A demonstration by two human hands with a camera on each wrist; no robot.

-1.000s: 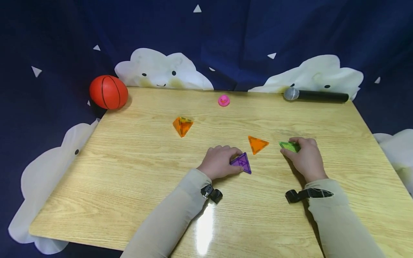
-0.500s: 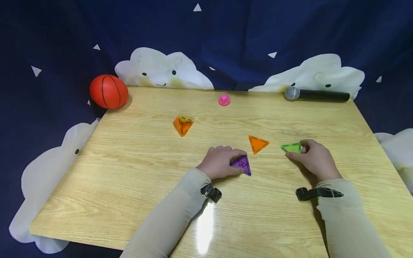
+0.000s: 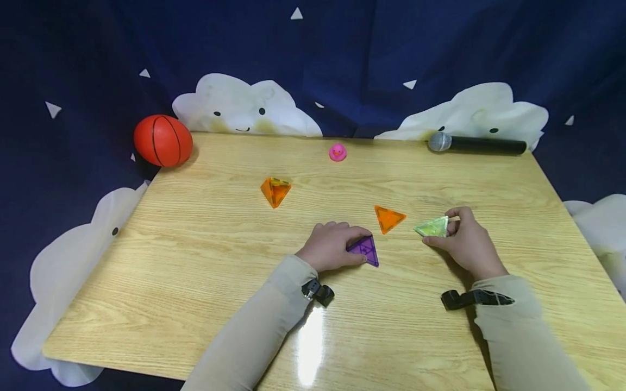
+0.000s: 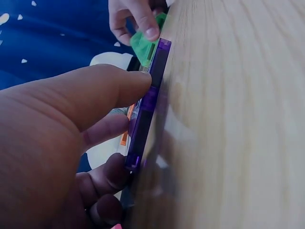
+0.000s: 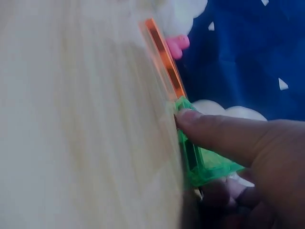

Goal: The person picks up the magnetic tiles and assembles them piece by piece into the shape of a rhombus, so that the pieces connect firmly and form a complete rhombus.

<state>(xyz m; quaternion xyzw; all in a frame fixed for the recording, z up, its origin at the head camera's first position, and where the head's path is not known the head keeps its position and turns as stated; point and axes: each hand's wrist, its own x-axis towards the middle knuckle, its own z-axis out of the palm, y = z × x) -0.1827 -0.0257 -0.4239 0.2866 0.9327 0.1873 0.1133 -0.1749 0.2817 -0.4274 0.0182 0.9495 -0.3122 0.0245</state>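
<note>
In the head view my left hand (image 3: 332, 247) pinches a purple triangular magnetic tile (image 3: 364, 250) between thumb and fingers. The left wrist view shows this purple tile (image 4: 148, 107) edge-on, close over the tabletop. To its right, my right hand (image 3: 465, 239) grips a translucent green triangular magnetic tile (image 3: 434, 227), its thumb at the near edge and a finger at the far one. This green tile (image 5: 209, 167) is tilted to the table in the right wrist view. Between the hands, a little farther back, an orange triangular tile (image 3: 388, 219) lies flat.
A small pyramid of orange and yellow tiles (image 3: 276, 192) stands left of the middle. Along the back are a red ball (image 3: 163, 140) with black lines, a pink toy duck (image 3: 337, 152) and a black microphone (image 3: 479, 144). Beyond the wooden table (image 3: 161, 282) hangs a blue cloud-print cloth (image 3: 342, 60).
My right hand first shifts right with the green tile, then comes partway back left, and the tile now tilts differently. The left hand and the purple tile stay nearly in place.
</note>
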